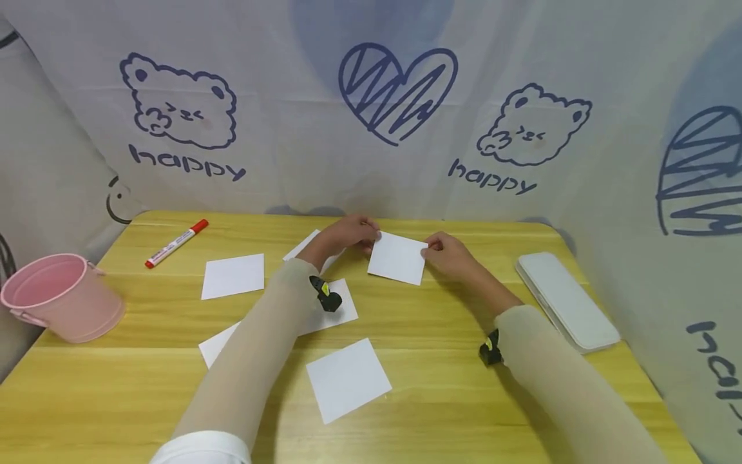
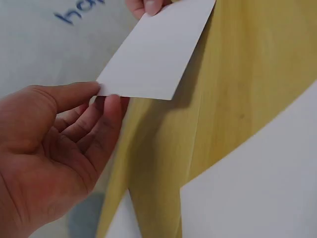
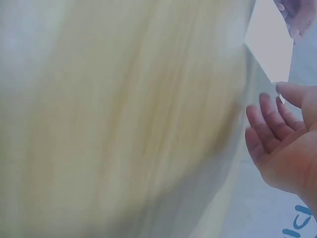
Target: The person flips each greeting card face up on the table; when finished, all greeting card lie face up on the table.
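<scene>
A square white paper card (image 1: 397, 259) is held up off the table near its far edge, between both hands. My left hand (image 1: 351, 233) pinches its left far corner; in the left wrist view the thumb lies on top and the fingers (image 2: 113, 111) curl beneath. On the opposite side my right hand (image 1: 451, 256) pinches the right corner, and the right wrist view shows the thumb at the card (image 3: 271, 44) with the other fingers loosely bent below. Several similar white cards lie on the table, one (image 1: 349, 380) in front and another (image 1: 233, 276) to the left. The left arm partly covers others.
A red-capped marker (image 1: 176, 243) lies at the back left, beyond a pink bucket (image 1: 69, 299) at the left edge. On the right rests a white oblong case (image 1: 568, 299). A printed cloth (image 1: 278, 129) hangs behind the wooden table (image 1: 452, 399).
</scene>
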A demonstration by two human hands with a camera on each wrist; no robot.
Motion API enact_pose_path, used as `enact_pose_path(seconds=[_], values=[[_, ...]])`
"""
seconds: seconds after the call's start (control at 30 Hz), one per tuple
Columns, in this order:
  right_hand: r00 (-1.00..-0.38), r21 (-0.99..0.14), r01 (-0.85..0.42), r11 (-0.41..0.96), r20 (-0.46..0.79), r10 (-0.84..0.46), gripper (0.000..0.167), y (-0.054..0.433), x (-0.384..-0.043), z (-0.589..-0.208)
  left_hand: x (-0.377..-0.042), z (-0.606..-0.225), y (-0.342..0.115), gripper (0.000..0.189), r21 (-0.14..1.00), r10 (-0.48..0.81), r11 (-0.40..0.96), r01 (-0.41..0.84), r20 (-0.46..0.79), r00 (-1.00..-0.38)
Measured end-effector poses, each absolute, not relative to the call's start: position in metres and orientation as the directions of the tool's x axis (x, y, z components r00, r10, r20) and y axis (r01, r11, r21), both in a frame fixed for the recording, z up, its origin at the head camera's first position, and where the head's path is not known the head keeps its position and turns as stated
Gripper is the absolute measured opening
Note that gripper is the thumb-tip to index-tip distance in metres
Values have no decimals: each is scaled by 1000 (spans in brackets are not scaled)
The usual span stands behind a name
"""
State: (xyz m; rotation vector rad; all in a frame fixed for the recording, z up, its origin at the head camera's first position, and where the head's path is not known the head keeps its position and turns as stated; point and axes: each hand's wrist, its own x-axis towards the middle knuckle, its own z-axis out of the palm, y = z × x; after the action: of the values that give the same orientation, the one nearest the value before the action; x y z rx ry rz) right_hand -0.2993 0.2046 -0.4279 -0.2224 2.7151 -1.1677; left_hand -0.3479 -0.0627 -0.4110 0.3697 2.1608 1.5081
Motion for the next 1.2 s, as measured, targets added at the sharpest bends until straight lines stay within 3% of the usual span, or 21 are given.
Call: enact_pose_path(seconds=[0.13,0.3,0.6,0.9,1.03,1.2], values=[[-981,-840,-45,541,-66,-184,35,208,-282,-416,-331,-400,-64,20,963,475,262,-63,-185,-860],[-978,-912,-106,396,23,-209,33,204,-249,-402,-296,-383,-74,23,981,487,189,-32,-122,-865],[-930,-934,-219,282,112,-350,27,195,-193,-386,-243,-380,-92,25,984,497,178,-10,-99,-862],[-842,-915,-323,240,163,-514,27,191,-179,-378,-234,-385,-97,27,985,483,170,-24,-105,-870],[-852,-895,-361,262,202,-484,21,190,-177,-378,-232,-389,-95,31,957,454,279,81,-57,-889],[-899,-856,-379,351,251,-359,12,186,-175,-374,-220,-376,-89,28,883,434,370,290,111,-894]])
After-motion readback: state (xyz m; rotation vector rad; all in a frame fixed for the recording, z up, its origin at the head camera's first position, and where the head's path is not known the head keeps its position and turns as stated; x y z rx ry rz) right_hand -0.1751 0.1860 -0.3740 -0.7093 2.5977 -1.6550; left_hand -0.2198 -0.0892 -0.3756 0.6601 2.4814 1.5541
